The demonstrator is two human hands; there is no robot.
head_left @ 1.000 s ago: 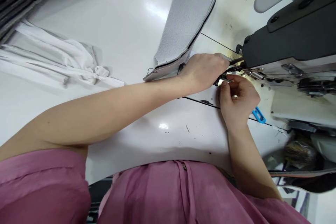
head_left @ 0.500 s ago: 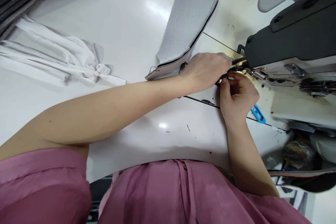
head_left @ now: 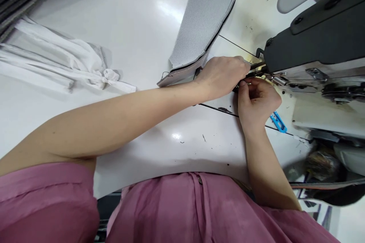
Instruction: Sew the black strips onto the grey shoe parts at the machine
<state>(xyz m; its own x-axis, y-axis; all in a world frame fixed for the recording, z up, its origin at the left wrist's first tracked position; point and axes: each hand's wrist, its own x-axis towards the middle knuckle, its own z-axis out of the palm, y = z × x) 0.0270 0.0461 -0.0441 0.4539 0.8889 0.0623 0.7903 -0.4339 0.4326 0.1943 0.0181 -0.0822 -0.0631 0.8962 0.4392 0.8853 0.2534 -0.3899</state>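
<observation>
My left hand (head_left: 224,74) is closed at the needle area of a sewing machine (head_left: 310,41), its fingertips turned away and hidden. Behind its wrist lies the lower end of a grey mesh fabric panel (head_left: 203,19) with a dark-edged border. My right hand (head_left: 258,102) is just to the right, thumb and forefinger pinched together close under the left fingers. A small dark edge shows at that pinch, but what it belongs to is covered by the hands. Beside the right wrist, a blue thread snipper or similar small tool (head_left: 278,122) rests on the machine bed.
Knotted white fabric strips (head_left: 85,64) lie on the white table (head_left: 159,133) at left. Dark layered pieces (head_left: 25,0) are stacked at the upper left. Thread scraps dot the table front. A bag-like bundle (head_left: 322,163) sits low at the right, beyond the table edge.
Both hands stay at the needle area with almost the same grip. The whole view has shifted very slightly; nothing is visibly let go or picked up.
</observation>
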